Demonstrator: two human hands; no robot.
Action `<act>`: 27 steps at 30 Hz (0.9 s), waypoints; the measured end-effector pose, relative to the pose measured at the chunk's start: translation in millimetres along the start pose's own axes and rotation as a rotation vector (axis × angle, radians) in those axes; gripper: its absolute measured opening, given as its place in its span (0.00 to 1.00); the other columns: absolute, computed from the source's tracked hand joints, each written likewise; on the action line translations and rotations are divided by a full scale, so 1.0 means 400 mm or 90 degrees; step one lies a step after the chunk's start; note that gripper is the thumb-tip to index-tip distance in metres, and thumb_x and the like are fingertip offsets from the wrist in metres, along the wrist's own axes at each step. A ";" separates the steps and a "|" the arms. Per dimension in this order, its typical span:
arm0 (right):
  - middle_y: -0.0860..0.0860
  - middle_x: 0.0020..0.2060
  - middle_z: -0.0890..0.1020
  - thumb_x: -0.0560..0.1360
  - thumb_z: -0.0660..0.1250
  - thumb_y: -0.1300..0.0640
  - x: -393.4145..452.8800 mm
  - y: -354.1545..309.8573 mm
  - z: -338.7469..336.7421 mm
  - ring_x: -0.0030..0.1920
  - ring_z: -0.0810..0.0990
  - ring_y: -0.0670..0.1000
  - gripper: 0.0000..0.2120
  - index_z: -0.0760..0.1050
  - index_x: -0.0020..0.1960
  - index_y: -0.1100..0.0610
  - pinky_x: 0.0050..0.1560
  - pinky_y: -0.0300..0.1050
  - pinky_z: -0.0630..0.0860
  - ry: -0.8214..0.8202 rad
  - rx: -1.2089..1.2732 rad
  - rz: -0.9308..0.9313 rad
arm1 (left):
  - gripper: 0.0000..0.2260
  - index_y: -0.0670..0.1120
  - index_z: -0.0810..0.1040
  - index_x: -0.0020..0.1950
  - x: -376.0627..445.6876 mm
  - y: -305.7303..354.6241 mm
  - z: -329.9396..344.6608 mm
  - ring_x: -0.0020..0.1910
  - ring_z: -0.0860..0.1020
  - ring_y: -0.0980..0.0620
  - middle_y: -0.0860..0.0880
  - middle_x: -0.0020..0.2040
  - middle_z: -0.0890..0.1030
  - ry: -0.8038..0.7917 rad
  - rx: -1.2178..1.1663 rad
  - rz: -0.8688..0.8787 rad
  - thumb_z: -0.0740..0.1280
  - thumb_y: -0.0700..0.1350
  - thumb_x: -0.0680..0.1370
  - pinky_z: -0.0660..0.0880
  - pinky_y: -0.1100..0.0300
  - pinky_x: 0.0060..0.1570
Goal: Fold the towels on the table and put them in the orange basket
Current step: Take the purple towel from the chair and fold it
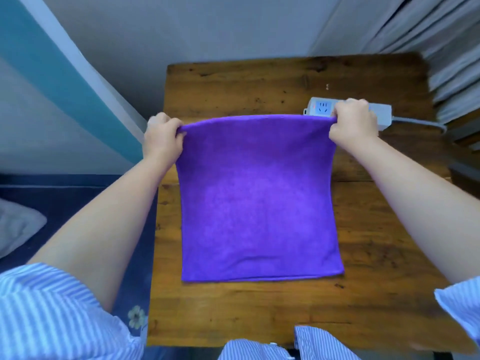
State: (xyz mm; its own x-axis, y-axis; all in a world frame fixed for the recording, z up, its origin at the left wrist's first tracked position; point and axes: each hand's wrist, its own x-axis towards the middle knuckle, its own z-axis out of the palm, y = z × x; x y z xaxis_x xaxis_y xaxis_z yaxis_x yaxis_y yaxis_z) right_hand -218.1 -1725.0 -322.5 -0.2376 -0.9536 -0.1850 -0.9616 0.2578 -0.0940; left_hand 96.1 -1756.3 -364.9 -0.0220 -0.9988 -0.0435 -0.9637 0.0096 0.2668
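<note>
1. Far left of the hands: a teal wall band (52,74); below it a dark blue bed (78,203) with a grey pillow (18,224).
2. Left hand (162,139): fingers curled, pinching the far left corner of a purple towel (259,198).
3. Between the hands and back toward the body: the towel, spread flat on a wooden bench (285,307), far edge stretched taut and slightly lifted.
4. Right hand (353,123): clenched on the far right corner of the towel.
5. Just beyond the right hand: a white power strip (322,107), partly hidden by it, cable trailing right.
6. Far right: pale curtains (428,35).
</note>
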 end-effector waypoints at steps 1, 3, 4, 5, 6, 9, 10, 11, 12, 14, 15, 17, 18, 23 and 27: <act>0.64 0.54 0.76 0.73 0.61 0.68 -0.019 -0.004 -0.034 0.58 0.70 0.63 0.11 0.72 0.54 0.66 0.56 0.54 0.69 0.024 0.049 -0.003 | 0.11 0.37 0.78 0.55 -0.004 0.009 -0.027 0.58 0.71 0.38 0.37 0.55 0.75 0.043 -0.014 -0.006 0.60 0.39 0.78 0.70 0.50 0.54; 0.64 0.52 0.77 0.73 0.61 0.68 -0.052 -0.003 -0.077 0.55 0.72 0.63 0.08 0.71 0.52 0.65 0.54 0.51 0.69 0.058 0.109 -0.019 | 0.10 0.36 0.78 0.54 -0.022 0.022 -0.065 0.55 0.72 0.37 0.37 0.54 0.77 0.079 -0.027 0.008 0.59 0.38 0.77 0.68 0.49 0.54; 0.65 0.51 0.77 0.73 0.62 0.67 -0.072 0.002 -0.085 0.54 0.73 0.64 0.08 0.71 0.52 0.64 0.54 0.50 0.69 0.075 0.120 -0.039 | 0.09 0.36 0.77 0.52 -0.039 0.020 -0.075 0.54 0.72 0.37 0.36 0.52 0.78 0.075 -0.021 0.031 0.60 0.37 0.77 0.68 0.48 0.52; 0.65 0.51 0.78 0.73 0.62 0.67 -0.102 0.008 -0.085 0.54 0.73 0.64 0.08 0.71 0.52 0.64 0.53 0.51 0.69 0.080 0.114 -0.066 | 0.08 0.35 0.77 0.51 -0.068 0.013 -0.079 0.52 0.73 0.36 0.36 0.50 0.78 0.065 -0.014 0.060 0.60 0.36 0.77 0.68 0.48 0.51; 0.65 0.51 0.78 0.73 0.62 0.67 -0.132 0.018 -0.075 0.54 0.73 0.64 0.09 0.73 0.52 0.65 0.54 0.51 0.69 0.068 0.099 -0.092 | 0.06 0.34 0.77 0.48 -0.102 0.003 -0.076 0.50 0.74 0.36 0.36 0.47 0.78 0.059 -0.014 0.096 0.62 0.35 0.76 0.69 0.47 0.48; 0.62 0.47 0.82 0.73 0.62 0.67 -0.215 0.069 -0.005 0.52 0.75 0.63 0.10 0.79 0.51 0.65 0.53 0.52 0.70 0.025 0.038 -0.165 | 0.02 0.38 0.74 0.38 -0.206 -0.050 -0.049 0.38 0.75 0.40 0.37 0.34 0.76 0.060 -0.013 0.262 0.65 0.33 0.68 0.75 0.48 0.29; 0.61 0.45 0.83 0.71 0.63 0.68 -0.241 0.086 0.020 0.51 0.77 0.63 0.09 0.80 0.48 0.65 0.51 0.52 0.72 0.034 0.023 -0.183 | 0.05 0.41 0.71 0.36 -0.238 -0.069 -0.036 0.36 0.73 0.42 0.39 0.31 0.75 0.048 0.004 0.310 0.65 0.33 0.65 0.74 0.53 0.23; 0.61 0.41 0.84 0.68 0.66 0.70 -0.268 0.102 0.048 0.47 0.79 0.63 0.09 0.82 0.45 0.65 0.48 0.53 0.74 0.045 0.010 -0.197 | 0.09 0.44 0.69 0.36 -0.268 -0.086 -0.024 0.35 0.70 0.46 0.41 0.29 0.74 0.010 0.028 0.346 0.66 0.33 0.63 0.71 0.56 0.20; 0.61 0.36 0.84 0.64 0.68 0.71 -0.288 0.117 0.075 0.41 0.81 0.63 0.08 0.82 0.40 0.64 0.42 0.53 0.77 0.062 0.000 -0.216 | 0.13 0.44 0.68 0.35 -0.290 -0.095 -0.017 0.33 0.70 0.47 0.42 0.28 0.74 -0.039 0.063 0.366 0.70 0.31 0.61 0.68 0.60 0.18; 0.58 0.26 0.81 0.57 0.67 0.70 -0.332 0.134 0.121 0.30 0.80 0.60 0.05 0.80 0.30 0.63 0.30 0.48 0.77 0.055 -0.043 -0.254 | 0.18 0.41 0.71 0.30 -0.332 -0.107 -0.002 0.26 0.73 0.45 0.44 0.26 0.73 -0.140 0.147 0.383 0.77 0.29 0.52 0.63 0.64 0.17; 0.57 0.24 0.79 0.55 0.67 0.69 -0.351 0.137 0.135 0.27 0.79 0.59 0.04 0.78 0.27 0.63 0.27 0.45 0.75 0.041 -0.070 -0.261 | 0.19 0.40 0.72 0.28 -0.346 -0.111 0.008 0.23 0.73 0.45 0.45 0.25 0.73 -0.176 0.187 0.386 0.79 0.29 0.48 0.62 0.64 0.15; 0.58 0.23 0.77 0.53 0.72 0.73 -0.378 0.141 0.156 0.25 0.77 0.58 0.08 0.76 0.26 0.64 0.25 0.43 0.73 0.014 -0.106 -0.268 | 0.20 0.41 0.72 0.26 -0.362 -0.115 0.029 0.21 0.73 0.46 0.45 0.24 0.72 -0.202 0.230 0.373 0.79 0.30 0.44 0.62 0.65 0.14; 0.58 0.23 0.77 0.50 0.75 0.73 -0.387 0.143 0.163 0.24 0.76 0.58 0.11 0.76 0.26 0.64 0.24 0.42 0.72 0.001 -0.113 -0.269 | 0.20 0.41 0.73 0.27 -0.369 -0.113 0.035 0.22 0.74 0.45 0.45 0.24 0.73 -0.190 0.248 0.369 0.80 0.31 0.45 0.63 0.64 0.14; 0.59 0.23 0.75 0.46 0.77 0.75 -0.397 0.133 0.177 0.24 0.75 0.58 0.16 0.74 0.27 0.65 0.24 0.40 0.71 -0.004 -0.147 -0.278 | 0.09 0.39 0.73 0.56 -0.385 -0.085 0.042 0.55 0.73 0.42 0.42 0.53 0.75 -0.276 0.315 0.268 0.60 0.35 0.77 0.70 0.53 0.44; 0.57 0.24 0.73 0.41 0.74 0.75 -0.419 0.151 0.234 0.24 0.74 0.57 0.19 0.72 0.26 0.63 0.23 0.41 0.68 -0.021 -0.181 -0.294 | 0.09 0.38 0.75 0.53 -0.416 -0.101 0.066 0.52 0.74 0.41 0.41 0.50 0.76 -0.276 0.303 0.318 0.62 0.32 0.74 0.71 0.54 0.42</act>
State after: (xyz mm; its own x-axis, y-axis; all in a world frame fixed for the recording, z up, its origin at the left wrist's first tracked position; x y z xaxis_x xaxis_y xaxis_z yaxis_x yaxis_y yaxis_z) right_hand -223.6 -1535.2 -389.0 0.2192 -0.9510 -0.2180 -0.9650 -0.2442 0.0951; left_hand 131.7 -1589.3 -393.8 -0.4864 -0.7650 -0.4222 -0.8205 0.5660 -0.0804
